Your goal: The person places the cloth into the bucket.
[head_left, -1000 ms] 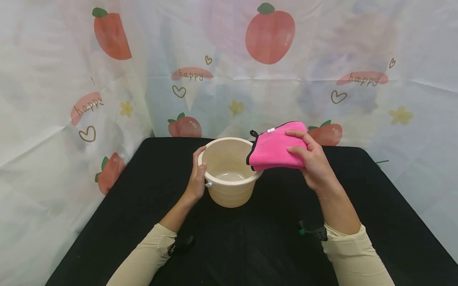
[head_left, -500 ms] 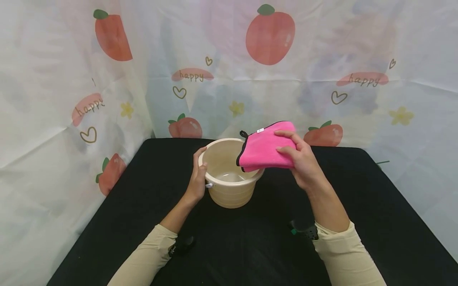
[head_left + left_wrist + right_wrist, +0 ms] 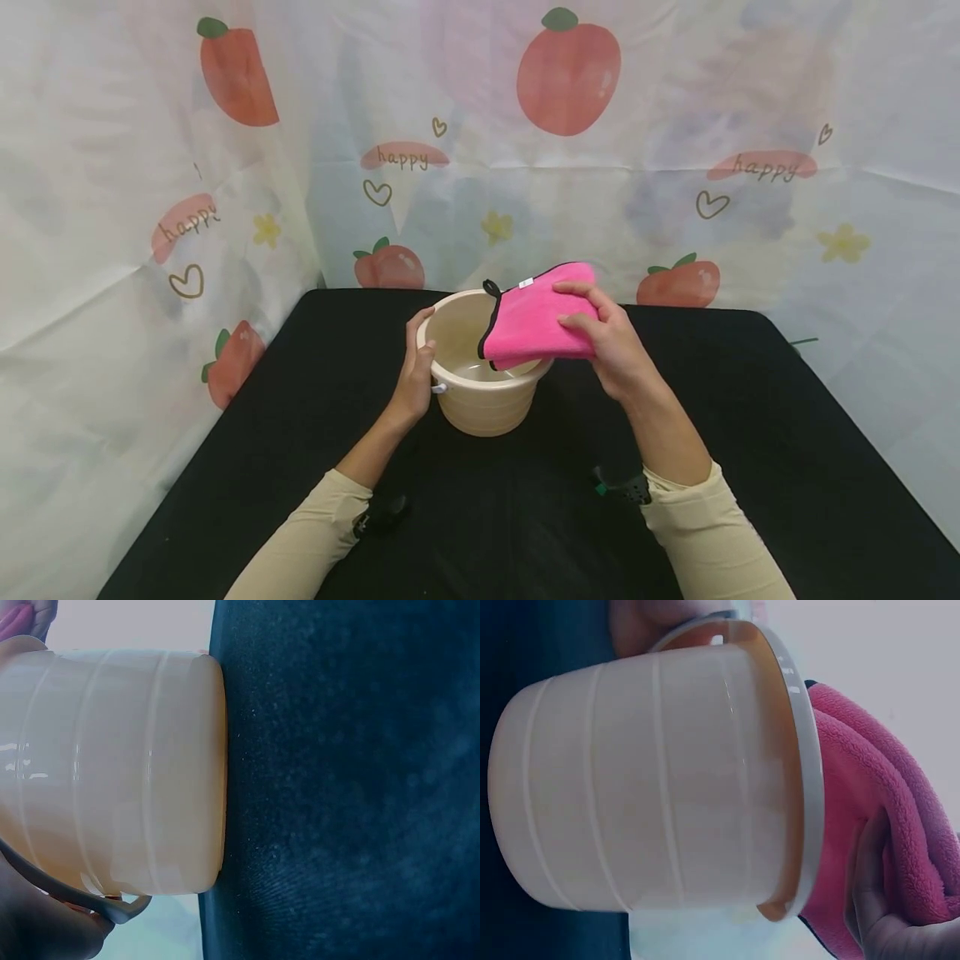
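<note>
A cream plastic bucket [image 3: 486, 408] stands upright on the black-covered table. My left hand [image 3: 412, 379] grips its rim at the left side, by the white handle joint [image 3: 438, 388]. Over the bucket's mouth, towards the right, hangs a folded pink towel [image 3: 528, 325] with black edging, a small loop and a white tag. My right hand [image 3: 621, 354] pinches the towel's right end between thumb and fingers. In the right wrist view the towel [image 3: 855, 750] is above the rim, its soft folds bunched. Ribbed bucket walls [image 3: 120, 765] fill much of the left wrist view.
The black tablecloth [image 3: 780, 433] spreads out on both sides of the bucket. Behind and to the left, a pale curtain [image 3: 615, 217] printed with fruit, flowers and hearts rises from the table's edges. A dark wrist strap [image 3: 637, 487] is on the right arm.
My right hand has carried the pink towel leftward, from the bucket's right rim to farther over its mouth, and lately slightly lower. The left hand and the bucket have stayed in place.
</note>
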A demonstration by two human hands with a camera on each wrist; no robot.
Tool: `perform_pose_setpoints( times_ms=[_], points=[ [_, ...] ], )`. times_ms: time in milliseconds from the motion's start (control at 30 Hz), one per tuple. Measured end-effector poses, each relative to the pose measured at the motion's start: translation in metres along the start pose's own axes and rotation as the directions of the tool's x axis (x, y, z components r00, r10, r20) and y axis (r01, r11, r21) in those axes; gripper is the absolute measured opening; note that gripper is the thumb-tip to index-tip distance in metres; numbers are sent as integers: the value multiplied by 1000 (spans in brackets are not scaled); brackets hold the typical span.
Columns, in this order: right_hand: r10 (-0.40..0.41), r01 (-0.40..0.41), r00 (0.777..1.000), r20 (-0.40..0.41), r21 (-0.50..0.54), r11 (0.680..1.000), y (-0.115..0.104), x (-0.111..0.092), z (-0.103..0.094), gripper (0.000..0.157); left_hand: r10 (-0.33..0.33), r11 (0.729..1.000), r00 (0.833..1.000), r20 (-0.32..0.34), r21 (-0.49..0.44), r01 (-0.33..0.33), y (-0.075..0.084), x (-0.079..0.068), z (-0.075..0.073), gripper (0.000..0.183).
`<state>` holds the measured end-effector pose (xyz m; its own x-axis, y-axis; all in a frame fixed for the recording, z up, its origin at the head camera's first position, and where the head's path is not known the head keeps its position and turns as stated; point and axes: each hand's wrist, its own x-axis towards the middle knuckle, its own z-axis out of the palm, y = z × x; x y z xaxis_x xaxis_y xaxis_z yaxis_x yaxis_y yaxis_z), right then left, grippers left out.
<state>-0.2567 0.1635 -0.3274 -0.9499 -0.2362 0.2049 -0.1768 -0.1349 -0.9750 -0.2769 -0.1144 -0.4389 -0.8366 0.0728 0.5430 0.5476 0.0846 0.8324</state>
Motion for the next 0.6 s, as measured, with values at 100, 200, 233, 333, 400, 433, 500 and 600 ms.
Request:
perform_pose_setpoints(
  times_ms=[100, 200, 233, 333, 400, 433, 500, 600],
  points=[
    [15, -15, 1000, 4, -11, 1000, 3, 2, 5, 39, 1, 1000, 1000, -3, -4, -1, -1, 0, 0, 58],
    [34, -34, 999, 10, -13, 999, 7, 4, 10, 42, 4, 1000, 1000, -9, -17, -4, -2, 0, 0, 58],
    [38, -38, 999, 13, -15, 999, 8, 5, 12, 43, 2, 1000, 1000, -8, -20, -2, -2, 0, 1, 58],
    [46, -46, 999, 19, -29, 999, 10, 5, 16, 45, -10, 1000, 1000, -5, -29, 10, -1, 1, 1, 59],
    [48, -47, 999, 22, -45, 998, 10, 6, 18, 46, -18, 999, 1000, -3, -34, 18, 0, 1, 2, 59],
    [47, -46, 999, 21, -52, 998, 10, 6, 19, 46, -19, 999, 1000, -4, -37, 19, 0, 1, 2, 59],
    [45, -44, 999, 21, -56, 997, 10, 6, 21, 46, -18, 999, 1000, -7, -40, 17, 0, 1, 2, 59],
    [43, -42, 999, 19, -53, 998, 9, 7, 23, 46, -11, 1000, 1000, -7, -24, 10, 0, 1, 1, 58]
  ],
)
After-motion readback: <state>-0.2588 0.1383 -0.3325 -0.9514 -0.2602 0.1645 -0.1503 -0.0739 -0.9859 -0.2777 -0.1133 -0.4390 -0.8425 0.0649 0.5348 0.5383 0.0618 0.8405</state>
